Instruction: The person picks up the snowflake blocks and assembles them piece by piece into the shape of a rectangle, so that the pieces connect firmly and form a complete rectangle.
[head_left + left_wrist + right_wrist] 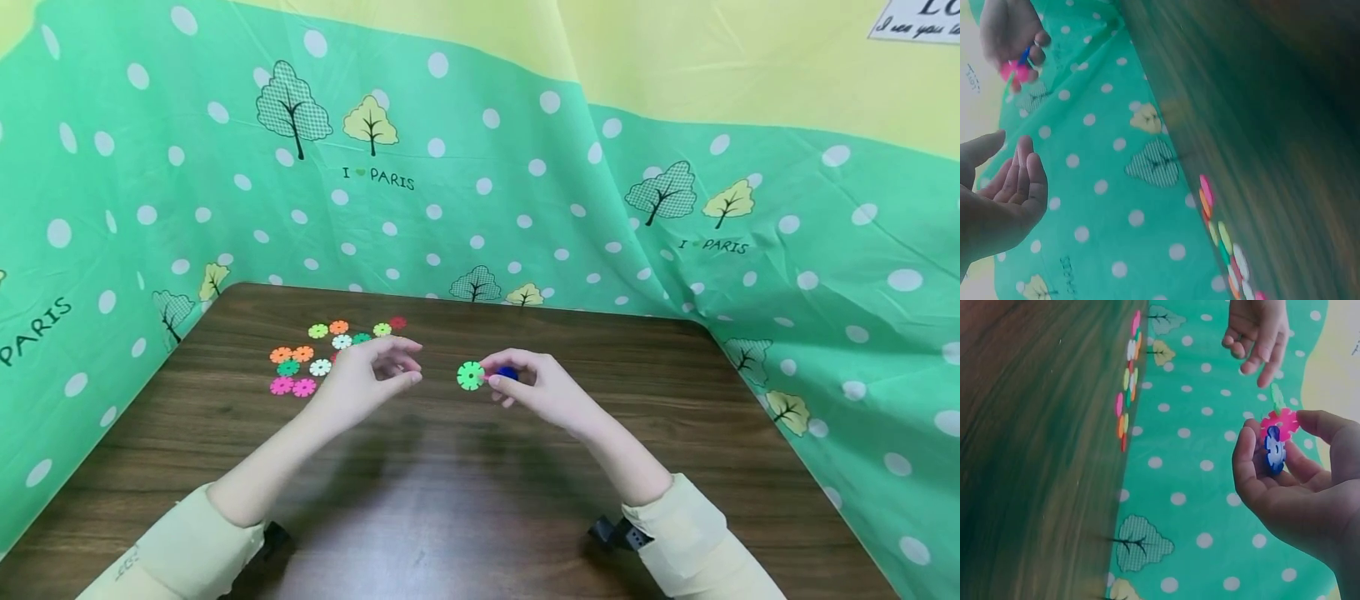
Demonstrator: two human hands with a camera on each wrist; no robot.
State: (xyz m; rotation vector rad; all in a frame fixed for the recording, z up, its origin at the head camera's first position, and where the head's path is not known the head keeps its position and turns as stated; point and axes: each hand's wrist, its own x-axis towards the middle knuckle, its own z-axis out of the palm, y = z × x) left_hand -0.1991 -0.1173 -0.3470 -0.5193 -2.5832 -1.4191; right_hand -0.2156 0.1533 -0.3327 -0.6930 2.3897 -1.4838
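Observation:
My right hand point(536, 383) pinches a small joined chain of notched plastic discs above the table. In the right wrist view the chain shows a pink disc point(1280, 424) between thumb and fingers, a blue disc point(1275, 451) near the palm and a green disc point(1277, 397) at the far end. The green disc point(470, 376) points toward my left hand point(367, 371) in the head view. That hand hovers with thumb and fingers apart and nothing between them. It partly hides the loose discs behind it.
Several loose notched discs in pink, orange, green, white and red lie on the left of the dark wooden table point(465, 500), among them a pink disc point(282, 385) and an orange disc point(339, 327). A green dotted cloth point(420, 200) hangs behind and beside the table.

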